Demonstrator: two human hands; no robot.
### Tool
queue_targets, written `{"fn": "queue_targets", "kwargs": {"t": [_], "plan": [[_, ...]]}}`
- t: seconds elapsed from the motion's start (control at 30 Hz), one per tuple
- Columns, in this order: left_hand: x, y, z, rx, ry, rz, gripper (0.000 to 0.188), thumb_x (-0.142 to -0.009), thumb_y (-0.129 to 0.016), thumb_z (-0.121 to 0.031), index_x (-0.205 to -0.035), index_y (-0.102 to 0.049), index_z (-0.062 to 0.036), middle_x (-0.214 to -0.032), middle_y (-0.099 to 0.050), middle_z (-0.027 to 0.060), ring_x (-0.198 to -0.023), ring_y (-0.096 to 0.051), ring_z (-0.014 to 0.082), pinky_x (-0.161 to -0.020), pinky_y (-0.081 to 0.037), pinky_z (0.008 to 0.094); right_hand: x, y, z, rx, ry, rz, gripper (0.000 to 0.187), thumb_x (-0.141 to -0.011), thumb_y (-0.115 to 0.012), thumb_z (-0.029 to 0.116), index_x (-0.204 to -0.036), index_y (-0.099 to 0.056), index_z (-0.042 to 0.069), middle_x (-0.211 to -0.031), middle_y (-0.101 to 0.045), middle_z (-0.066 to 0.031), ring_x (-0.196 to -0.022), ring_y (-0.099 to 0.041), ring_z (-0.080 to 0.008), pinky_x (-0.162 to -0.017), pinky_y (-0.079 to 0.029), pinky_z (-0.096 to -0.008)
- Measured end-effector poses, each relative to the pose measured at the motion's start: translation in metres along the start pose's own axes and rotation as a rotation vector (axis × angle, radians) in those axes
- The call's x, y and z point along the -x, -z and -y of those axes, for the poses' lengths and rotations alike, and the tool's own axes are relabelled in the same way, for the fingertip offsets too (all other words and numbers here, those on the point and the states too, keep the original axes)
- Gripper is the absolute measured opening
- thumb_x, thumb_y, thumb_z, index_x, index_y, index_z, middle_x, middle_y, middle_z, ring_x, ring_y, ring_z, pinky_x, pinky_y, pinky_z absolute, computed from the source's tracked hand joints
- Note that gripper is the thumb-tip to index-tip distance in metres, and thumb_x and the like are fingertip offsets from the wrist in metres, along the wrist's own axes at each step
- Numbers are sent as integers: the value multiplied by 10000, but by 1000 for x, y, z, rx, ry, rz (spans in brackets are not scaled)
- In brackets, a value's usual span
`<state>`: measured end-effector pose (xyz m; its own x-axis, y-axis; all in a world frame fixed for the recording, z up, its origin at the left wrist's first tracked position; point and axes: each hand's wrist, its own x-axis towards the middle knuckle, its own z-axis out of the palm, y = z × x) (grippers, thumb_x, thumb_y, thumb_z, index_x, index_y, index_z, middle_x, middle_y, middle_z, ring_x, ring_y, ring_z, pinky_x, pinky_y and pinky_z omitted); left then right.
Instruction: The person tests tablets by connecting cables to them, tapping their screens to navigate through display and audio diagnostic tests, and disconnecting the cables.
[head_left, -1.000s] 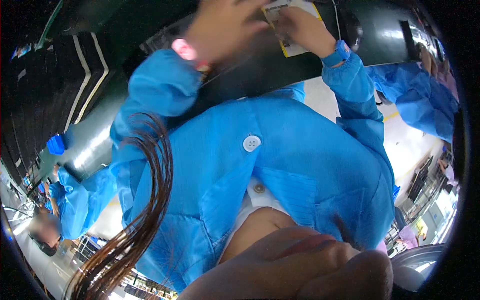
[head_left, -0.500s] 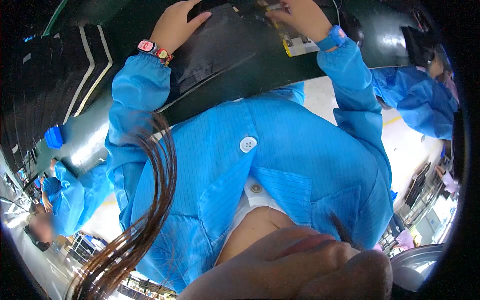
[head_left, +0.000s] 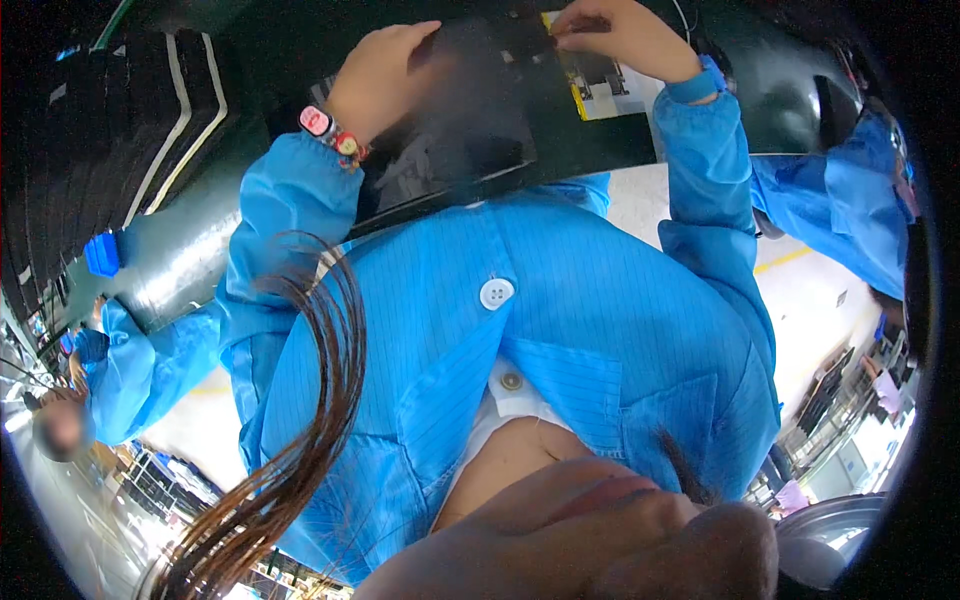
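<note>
A dark, glossy flat panel (head_left: pixel 465 145) lies on the dark green table in front of me. Over its left part is my left hand (head_left: pixel 385 80), fingers and thumb apart; the thumb side is blurred. My right hand (head_left: pixel 630 42) is at the panel's right, its thumb and fingertips brought together. Whatever they pinch is too small and dark to make out. Just below those fingers is a white sheet with a yellow edge (head_left: pixel 610 92), bearing small dark pieces.
Black flat pieces with two pale strips (head_left: pixel 182 120) are at the far left. A small blue bin (head_left: pixel 102 255) sits near the table edge. People in blue coats are at the left (head_left: pixel 160 375) and right (head_left: pixel 830 205).
Both hands have shifted a little to the right. The dark panel has turned and slid right and nearer to me. My right fingertips have come together.
</note>
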<state>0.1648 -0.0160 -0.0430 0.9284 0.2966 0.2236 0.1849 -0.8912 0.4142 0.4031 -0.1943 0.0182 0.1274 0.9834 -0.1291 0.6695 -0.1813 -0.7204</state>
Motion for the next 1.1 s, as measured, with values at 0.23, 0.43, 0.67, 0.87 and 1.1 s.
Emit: {"fn": "queue_targets", "kwargs": {"t": [0.23,0.43,0.67,0.87,1.1], "plan": [[-36,-2,-48,43,-196,-121,360,-810,-640,-267,-1102,-602,-61,-1046,-604,165,-968,-574,332,-837,-462,384,6,4,-6,-291,-129,36,216,-837,-614,132,-990,-636,-18,-886,-666,-78,-793,-606,-132,-730,-478,-264],[-64,-40,-94,121,-171,19,305,-803,-617,-337,-950,-652,-72,-842,-632,136,-793,-597,332,-712,-468,422,9,-11,-26,-664,-66,-77,144,-861,-583,59,-985,-590,-13,-839,-627,-48,-787,-584,-121,-719,-472,-243],[-65,-32,-78,-75,-135,62,270,-801,-615,-321,-928,-686,-93,-841,-658,125,-766,-624,303,-670,-479,402,16,-7,-37,-633,-197,-223,167,-878,-580,144,-975,-599,10,-766,-596,-10,-671,-547,-92,-608,-449,-221],[-57,-32,-72,-236,-151,69,231,-821,-591,-279,-980,-683,-139,-849,-658,84,-818,-622,261,-705,-428,420,17,-9,-36,-509,-197,-216,197,-866,-587,182,-962,-626,14,-741,-592,-8,-628,-523,-74,-565,-431,-216],[-55,-27,-76,-294,-139,132,213,-818,-586,-259,-975,-685,-154,-834,-651,61,-828,-617,254,-698,-414,423,17,-12,-38,-447,-153,-230,190,-856,-596,168,-946,-639,7,-734,-601,-14,-626,-526,-77,-571,-436,-223]]}}
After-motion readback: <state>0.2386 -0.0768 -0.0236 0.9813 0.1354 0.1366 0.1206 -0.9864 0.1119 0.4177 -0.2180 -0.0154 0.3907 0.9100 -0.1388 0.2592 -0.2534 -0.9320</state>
